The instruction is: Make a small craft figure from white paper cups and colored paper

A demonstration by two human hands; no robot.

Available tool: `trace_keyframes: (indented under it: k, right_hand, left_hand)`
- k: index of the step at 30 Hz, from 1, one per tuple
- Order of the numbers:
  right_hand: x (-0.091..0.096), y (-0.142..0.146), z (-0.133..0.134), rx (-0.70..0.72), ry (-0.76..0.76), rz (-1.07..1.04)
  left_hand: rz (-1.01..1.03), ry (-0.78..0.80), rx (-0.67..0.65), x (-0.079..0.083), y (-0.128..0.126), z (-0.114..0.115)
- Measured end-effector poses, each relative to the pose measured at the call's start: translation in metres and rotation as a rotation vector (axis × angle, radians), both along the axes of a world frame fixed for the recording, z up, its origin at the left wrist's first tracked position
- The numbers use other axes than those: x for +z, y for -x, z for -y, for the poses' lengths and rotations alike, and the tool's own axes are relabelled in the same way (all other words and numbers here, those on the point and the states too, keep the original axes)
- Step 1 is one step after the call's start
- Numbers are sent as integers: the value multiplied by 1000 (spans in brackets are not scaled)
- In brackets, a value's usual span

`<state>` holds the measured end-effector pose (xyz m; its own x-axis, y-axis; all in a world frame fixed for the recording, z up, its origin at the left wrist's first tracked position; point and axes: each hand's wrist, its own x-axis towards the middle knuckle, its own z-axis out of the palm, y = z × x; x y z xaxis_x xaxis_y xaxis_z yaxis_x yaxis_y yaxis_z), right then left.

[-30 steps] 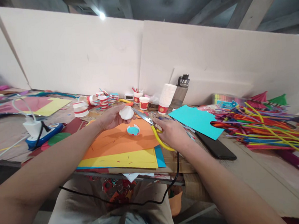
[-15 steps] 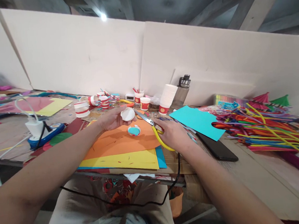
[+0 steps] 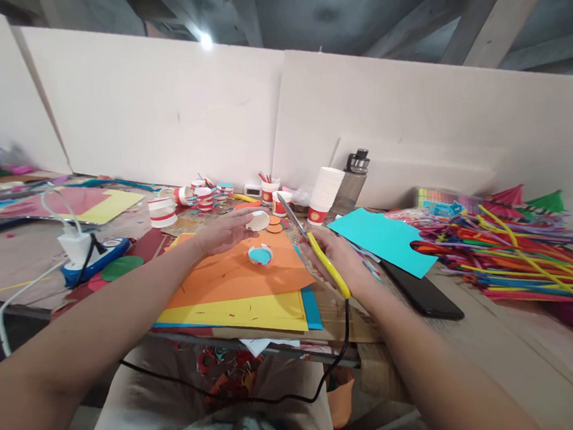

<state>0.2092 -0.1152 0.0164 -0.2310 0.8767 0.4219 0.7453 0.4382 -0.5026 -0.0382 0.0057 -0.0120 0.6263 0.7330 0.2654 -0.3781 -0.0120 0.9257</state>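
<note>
My left hand (image 3: pixel 225 231) pinches a small white paper cup piece (image 3: pixel 257 220) above an orange paper sheet (image 3: pixel 231 273). My right hand (image 3: pixel 338 258) grips yellow-handled scissors (image 3: pixel 314 243), their blades raised and pointing up and away, close to the cup piece. A short cup ring with a blue inside (image 3: pixel 260 255) sits on the orange sheet between my hands. Yellow paper (image 3: pixel 234 310) and blue paper lie under the orange sheet.
A stack of white paper cups (image 3: pixel 325 191), a dark bottle (image 3: pixel 351 181) and several decorated cups (image 3: pixel 204 194) stand at the back. A cyan sheet (image 3: pixel 381 237), a black phone (image 3: pixel 421 293) and a heap of coloured pipe cleaners (image 3: pixel 510 249) lie right. A power strip with charger (image 3: pixel 86 249) lies left.
My right hand lifted the scissors off the table and tilted the blades upward. My left hand turned the white cup piece onto its side. The camera shifted slightly.
</note>
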Motion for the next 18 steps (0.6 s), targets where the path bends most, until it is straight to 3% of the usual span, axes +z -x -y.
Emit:
trace_keyframes:
  k: [6, 13, 18]
  right_hand:
    - [-2, 7, 5, 81, 190, -177]
    - [1, 11, 10, 81, 293, -205]
    - [5, 13, 14, 97, 345, -213]
  left_hand:
    - [-22, -106, 43, 0, -3, 0]
    - [-86, -203, 135, -2, -5, -2]
    - [-62, -279, 117, 5, -1, 2]
